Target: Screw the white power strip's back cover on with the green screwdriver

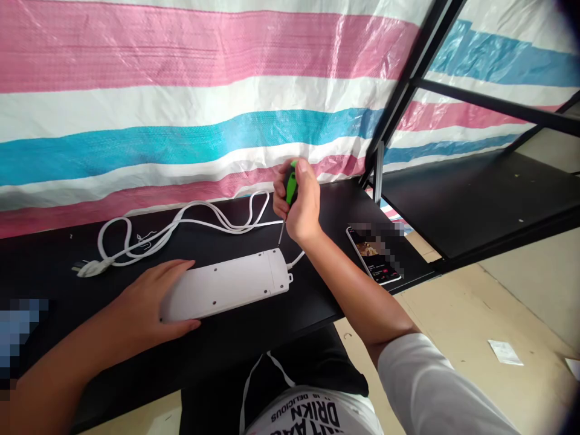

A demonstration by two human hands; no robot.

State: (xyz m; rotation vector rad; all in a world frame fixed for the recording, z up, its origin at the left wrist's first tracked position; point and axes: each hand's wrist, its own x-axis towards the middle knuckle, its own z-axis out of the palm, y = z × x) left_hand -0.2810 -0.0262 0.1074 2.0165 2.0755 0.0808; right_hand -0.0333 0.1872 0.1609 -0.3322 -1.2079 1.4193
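A white power strip (pixel 240 278) lies on the black desk with its screwed underside facing up. My left hand (pixel 167 296) grips its left end, thumb on the near edge and fingers over the far edge. In my right hand (pixel 303 202) is a screwdriver (pixel 291 184) with a green and black handle. Its thin shaft points down, and the tip is at or just above the screw at the strip's far right corner; contact is not clear. Several dark screws dot the strip's back.
The strip's white cable (pixel 181 220) loops behind it to a plug (pixel 93 267) at left. A phone (pixel 376 257) with a lit screen lies at right on the desk (pixel 281 323). Striped plastic sheeting (pixel 194 103) hangs behind. A black metal frame (pixel 401 99) and shelf (pixel 480 193) stand at right.
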